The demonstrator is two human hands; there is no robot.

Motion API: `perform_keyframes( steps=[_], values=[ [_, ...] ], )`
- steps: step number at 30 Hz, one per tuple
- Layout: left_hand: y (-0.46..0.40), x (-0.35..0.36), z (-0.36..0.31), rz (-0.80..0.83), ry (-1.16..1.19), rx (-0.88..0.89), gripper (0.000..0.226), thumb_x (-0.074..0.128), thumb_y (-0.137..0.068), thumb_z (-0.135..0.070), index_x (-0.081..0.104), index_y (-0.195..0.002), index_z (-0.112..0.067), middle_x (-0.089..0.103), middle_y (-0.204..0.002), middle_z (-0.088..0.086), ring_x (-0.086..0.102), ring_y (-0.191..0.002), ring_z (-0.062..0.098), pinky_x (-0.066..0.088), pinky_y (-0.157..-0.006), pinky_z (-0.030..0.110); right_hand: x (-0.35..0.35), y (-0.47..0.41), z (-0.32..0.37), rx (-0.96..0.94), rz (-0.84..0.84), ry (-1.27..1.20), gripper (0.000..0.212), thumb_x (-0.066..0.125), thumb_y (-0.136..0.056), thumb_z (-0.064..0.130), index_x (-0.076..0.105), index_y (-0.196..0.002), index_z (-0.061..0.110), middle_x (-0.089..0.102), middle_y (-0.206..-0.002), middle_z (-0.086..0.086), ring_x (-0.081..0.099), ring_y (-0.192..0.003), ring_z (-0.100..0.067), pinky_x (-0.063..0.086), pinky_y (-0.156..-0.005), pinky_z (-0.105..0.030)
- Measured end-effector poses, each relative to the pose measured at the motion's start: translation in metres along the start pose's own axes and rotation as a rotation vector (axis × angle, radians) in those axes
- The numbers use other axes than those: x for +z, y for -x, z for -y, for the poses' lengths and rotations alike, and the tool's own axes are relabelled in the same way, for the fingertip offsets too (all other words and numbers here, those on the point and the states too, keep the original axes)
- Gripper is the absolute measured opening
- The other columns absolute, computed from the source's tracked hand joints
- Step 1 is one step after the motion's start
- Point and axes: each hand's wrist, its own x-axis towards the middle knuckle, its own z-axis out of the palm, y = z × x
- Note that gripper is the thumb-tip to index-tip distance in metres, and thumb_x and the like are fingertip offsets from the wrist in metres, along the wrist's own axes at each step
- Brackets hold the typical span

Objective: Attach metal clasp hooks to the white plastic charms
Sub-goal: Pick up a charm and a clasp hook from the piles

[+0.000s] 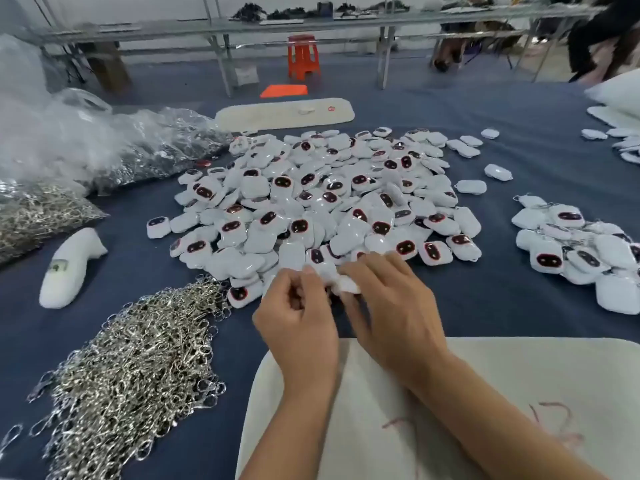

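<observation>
Holding one white charm (348, 284) between both hands at the near edge of the big charm pile (322, 199): right hand (388, 306) curled over it, left hand (299, 318) pinching beside it, fingers bent. Long axis roughly left-right; facing too blurred to tell. Loose clasp hooks (138, 368) heaped to the left on the blue table (485, 306).

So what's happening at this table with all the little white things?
A person is fitting metal clasp hooks onto white plastic charms. Both hands meet at the near edge of the big charm pile: the right hand grips a white charm, the left hand pinches at it. Loose hooks lie left; a smaller pile sits right.
</observation>
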Motion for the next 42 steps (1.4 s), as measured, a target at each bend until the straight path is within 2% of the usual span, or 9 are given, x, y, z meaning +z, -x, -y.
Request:
perform_keyframes(
  steps=[5, 13, 17, 23, 26, 29, 33, 37, 42],
  values=[
    [-0.009, -0.007, -0.001, -0.157, 0.192, -0.111, 0.032, 0.058, -0.093, -0.024, 0.055, -0.062, -0.016, 0.052, -0.054, 0.007, 0.046, -0.054, 0.015, 0.04, -0.05, 0.027, 0.027, -0.02, 0.01, -0.232, 0.162, 0.101, 0.046, 0.073, -0.081, 0.007, 0.067, -0.127, 0.011, 0.061, -0.134, -0.012, 0.054, -0.115, -0.035, 0.05, -0.089, -0.048],
    [-0.02, -0.024, 0.003, -0.071, 0.061, -0.019, 0.036, 0.057, -0.097, -0.025, 0.054, -0.069, -0.002, 0.057, -0.061, 0.014, 0.051, -0.057, 0.024, 0.044, -0.06, 0.037, 0.023, -0.013, 0.007, -0.205, 0.035, 0.074, 0.03, 0.079, -0.085, 0.003, 0.076, -0.114, 0.01, 0.075, -0.106, -0.003, 0.062, -0.098, -0.032, 0.051, -0.084, -0.043],
    [-0.02, -0.034, -0.003, 0.231, -0.11, -0.008, 0.021, 0.061, -0.101, -0.036, 0.074, -0.093, -0.022, 0.073, -0.082, -0.008, 0.067, -0.075, 0.006, 0.054, -0.075, 0.028, 0.006, -0.01, 0.032, 0.209, -0.143, -0.376, 0.019, 0.079, -0.093, 0.012, 0.079, -0.11, 0.021, 0.076, -0.097, 0.012, 0.064, -0.083, -0.01, 0.05, -0.078, -0.02],
    [-0.031, -0.058, -0.021, 0.336, 0.004, -0.212, 0.021, 0.073, -0.094, -0.023, 0.073, -0.08, -0.008, 0.07, -0.064, 0.004, 0.068, -0.055, 0.02, 0.061, -0.055, 0.038, -0.005, -0.012, 0.06, 0.39, 0.011, -0.61, 0.049, 0.085, -0.083, 0.004, 0.064, -0.125, 0.018, 0.07, -0.101, -0.001, 0.072, -0.084, -0.017, 0.063, -0.079, -0.035],
    [-0.049, -0.079, -0.033, 0.21, -0.197, -0.055, 0.029, 0.067, -0.096, -0.034, 0.067, -0.078, -0.012, 0.071, -0.072, 0.004, 0.071, -0.066, 0.027, 0.058, -0.07, 0.045, -0.005, 0.003, 0.082, 0.315, 0.036, -0.391, 0.054, 0.087, -0.083, 0.02, 0.055, -0.126, 0.016, 0.062, -0.11, 0.003, 0.064, -0.091, -0.014, 0.059, -0.08, -0.039],
    [-0.073, -0.104, -0.046, 0.162, -0.237, -0.004, 0.034, 0.065, -0.097, -0.037, 0.065, -0.076, -0.011, 0.071, -0.066, 0.003, 0.072, -0.062, 0.023, 0.055, -0.065, 0.039, -0.011, 0.031, 0.12, -0.135, 0.285, -0.207, 0.047, 0.071, -0.088, 0.053, 0.058, -0.119, 0.021, 0.056, -0.112, 0.005, 0.05, -0.102, -0.014, 0.05, -0.088, -0.041],
    [-0.092, -0.127, -0.051, 0.167, -0.25, 0.012, 0.035, 0.065, -0.096, -0.038, 0.064, -0.078, -0.008, 0.071, -0.07, 0.006, 0.071, -0.052, 0.016, 0.048, -0.056, 0.034, 0.008, 0.064, 0.168, -0.533, 0.635, 0.026, 0.105, 0.048, -0.077, 0.091, 0.042, -0.152, 0.019, 0.033, -0.16, -0.015, 0.025, -0.15, -0.038, 0.027, -0.12, -0.06],
    [-0.094, -0.14, -0.044, 0.152, -0.204, -0.066, 0.036, 0.065, -0.097, -0.032, 0.063, -0.087, 0.002, 0.072, -0.079, 0.016, 0.071, -0.052, 0.018, 0.049, -0.056, 0.037, 0.033, 0.062, 0.206, -0.63, 0.695, 0.03, 0.092, 0.039, -0.09, 0.081, 0.033, -0.16, 0.023, 0.021, -0.17, -0.009, 0.002, -0.159, -0.032, -0.002, -0.124, -0.066],
    [-0.096, -0.153, -0.034, 0.045, -0.165, -0.078, 0.035, 0.066, -0.096, -0.033, 0.061, -0.077, -0.003, 0.07, -0.068, 0.017, 0.07, -0.052, 0.022, 0.048, -0.055, 0.036, 0.053, 0.028, 0.208, -0.521, 0.619, 0.136, 0.065, 0.026, -0.096, 0.051, 0.051, -0.146, 0.02, 0.039, -0.157, -0.011, 0.024, -0.148, -0.036, 0.019, -0.12, -0.06]
  ],
)
